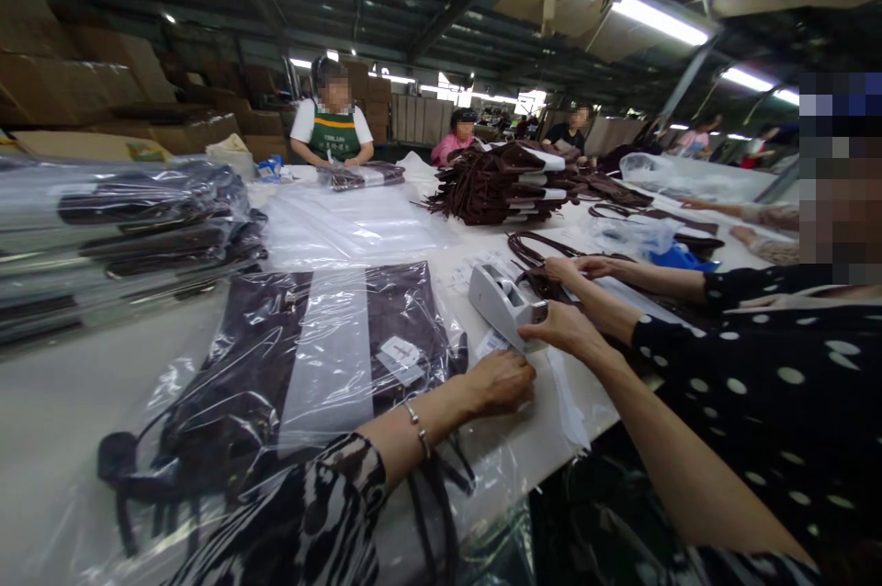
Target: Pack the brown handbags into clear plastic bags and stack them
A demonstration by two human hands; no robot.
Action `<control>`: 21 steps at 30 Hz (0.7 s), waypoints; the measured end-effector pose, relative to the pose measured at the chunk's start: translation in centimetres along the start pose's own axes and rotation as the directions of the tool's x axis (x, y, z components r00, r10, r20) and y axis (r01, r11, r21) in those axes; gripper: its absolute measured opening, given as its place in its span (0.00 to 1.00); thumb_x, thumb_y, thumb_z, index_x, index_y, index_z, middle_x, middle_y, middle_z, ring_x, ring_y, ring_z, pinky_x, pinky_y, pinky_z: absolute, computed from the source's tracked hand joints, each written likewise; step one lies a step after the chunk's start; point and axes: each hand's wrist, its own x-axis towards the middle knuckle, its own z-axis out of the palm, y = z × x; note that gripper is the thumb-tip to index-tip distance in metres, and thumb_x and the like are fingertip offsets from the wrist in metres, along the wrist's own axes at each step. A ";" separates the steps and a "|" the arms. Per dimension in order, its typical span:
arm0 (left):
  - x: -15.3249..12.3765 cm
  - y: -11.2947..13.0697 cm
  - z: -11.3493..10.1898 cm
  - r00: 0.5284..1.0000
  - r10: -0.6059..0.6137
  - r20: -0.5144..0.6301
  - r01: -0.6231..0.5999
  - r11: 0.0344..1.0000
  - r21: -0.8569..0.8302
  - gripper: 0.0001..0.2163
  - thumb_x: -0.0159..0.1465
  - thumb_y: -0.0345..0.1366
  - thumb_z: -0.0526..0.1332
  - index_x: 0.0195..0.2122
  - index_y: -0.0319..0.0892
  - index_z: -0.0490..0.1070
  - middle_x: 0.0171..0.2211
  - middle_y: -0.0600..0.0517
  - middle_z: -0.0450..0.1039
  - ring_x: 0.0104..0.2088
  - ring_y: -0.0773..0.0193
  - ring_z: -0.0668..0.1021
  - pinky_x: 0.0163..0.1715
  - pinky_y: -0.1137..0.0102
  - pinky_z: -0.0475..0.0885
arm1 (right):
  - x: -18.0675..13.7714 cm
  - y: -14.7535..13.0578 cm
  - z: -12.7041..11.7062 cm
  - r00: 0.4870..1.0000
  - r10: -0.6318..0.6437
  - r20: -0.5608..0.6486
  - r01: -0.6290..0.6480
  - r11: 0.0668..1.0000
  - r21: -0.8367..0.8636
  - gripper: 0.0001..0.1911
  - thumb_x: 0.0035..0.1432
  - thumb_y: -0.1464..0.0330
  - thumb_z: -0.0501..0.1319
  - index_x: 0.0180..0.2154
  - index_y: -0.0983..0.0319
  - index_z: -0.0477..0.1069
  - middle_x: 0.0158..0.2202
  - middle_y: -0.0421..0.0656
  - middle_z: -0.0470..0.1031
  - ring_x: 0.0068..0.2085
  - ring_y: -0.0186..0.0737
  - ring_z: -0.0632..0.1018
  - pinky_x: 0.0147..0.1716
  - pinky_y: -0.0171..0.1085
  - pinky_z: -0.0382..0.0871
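My left hand (503, 381), a bracelet at its wrist, is closed beside the tape dispenser, its fingers curled down at a white printed label (491, 343). What it grips, if anything, is hidden. My right hand (566, 329) is closed around the front end of the grey tape dispenser (492, 297), thumb on the near side. Left of my hands a dark brown bag (258, 338) lies flat inside a clear plastic bag (186, 384). A white paper band (327, 347) crosses the brown bag, and a white tag (401, 358) rests on it. My left forearm reaches over the plastic.
Wrapped bags (152, 237) are piled at the left. Clear plastic sleeves (344, 223) lie beyond the bag, near a stack of brown bags (500, 186). A co-worker in polka dots (758, 366) handles brown straps (544, 246) close on my right. Another person (337, 131) works across the table.
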 end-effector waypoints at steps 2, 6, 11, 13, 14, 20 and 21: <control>-0.9 0.7 -0.4 0.987 -0.159 -0.035 0.158 0.987 -0.010 0.14 0.65 0.36 0.56 0.48 0.34 0.71 0.52 0.38 0.73 0.56 0.48 0.71 0.61 0.51 0.60 | -0.1 -0.1 0.0 1.000 -0.005 0.004 0.005 1.000 -0.024 0.27 0.42 0.50 0.68 0.37 0.65 0.77 0.37 0.54 0.80 0.41 0.55 0.80 0.34 0.40 0.68; -1.6 1.4 -0.8 0.911 -0.413 0.011 0.413 0.909 -0.063 0.16 0.62 0.34 0.58 0.48 0.29 0.73 0.49 0.32 0.74 0.52 0.42 0.75 0.57 0.44 0.63 | -0.3 -0.7 0.1 1.000 -0.013 0.010 0.013 0.999 -0.050 0.29 0.44 0.48 0.66 0.39 0.65 0.77 0.39 0.56 0.80 0.42 0.56 0.80 0.34 0.40 0.68; -0.7 2.1 -0.8 0.903 -0.422 0.079 0.430 0.890 -0.152 0.15 0.62 0.33 0.57 0.47 0.30 0.74 0.47 0.33 0.75 0.48 0.46 0.78 0.46 0.58 0.74 | -0.8 -2.1 0.1 1.000 -0.003 0.004 0.004 0.996 -0.094 0.30 0.45 0.47 0.65 0.37 0.67 0.77 0.38 0.59 0.80 0.41 0.59 0.80 0.34 0.42 0.69; -0.8 2.7 -1.1 0.908 -0.411 0.079 0.418 0.890 -0.179 0.15 0.61 0.32 0.56 0.47 0.30 0.73 0.47 0.34 0.75 0.47 0.48 0.79 0.44 0.60 0.74 | -1.0 -2.4 0.1 1.000 0.010 -0.014 -0.011 0.995 -0.104 0.31 0.45 0.46 0.64 0.38 0.68 0.77 0.39 0.61 0.80 0.43 0.61 0.80 0.34 0.43 0.69; -1.0 3.0 -1.4 0.912 -0.403 0.077 0.410 0.892 -0.190 0.15 0.61 0.31 0.56 0.47 0.30 0.74 0.46 0.34 0.76 0.46 0.48 0.79 0.44 0.61 0.75 | -1.1 -2.4 0.1 1.000 0.017 -0.022 -0.019 0.995 -0.102 0.32 0.45 0.46 0.64 0.38 0.68 0.77 0.39 0.61 0.80 0.43 0.62 0.80 0.34 0.43 0.69; -4.8 3.1 -5.6 0.917 -0.398 -0.001 0.386 0.890 -0.242 0.11 0.62 0.38 0.57 0.38 0.39 0.76 0.36 0.41 0.78 0.38 0.49 0.80 0.36 0.62 0.72 | -2.4 -1.4 3.2 0.998 0.057 -0.036 -0.057 0.998 0.004 0.30 0.46 0.46 0.65 0.39 0.64 0.74 0.39 0.57 0.80 0.43 0.59 0.80 0.35 0.41 0.69; -5.7 2.6 -6.6 0.906 -0.421 -0.042 0.391 0.870 -0.300 0.10 0.62 0.39 0.57 0.35 0.41 0.75 0.33 0.44 0.78 0.36 0.52 0.79 0.34 0.64 0.71 | -2.9 -1.1 4.3 0.995 0.084 -0.053 -0.082 0.996 0.033 0.30 0.47 0.46 0.64 0.41 0.64 0.72 0.39 0.57 0.80 0.43 0.58 0.80 0.35 0.41 0.69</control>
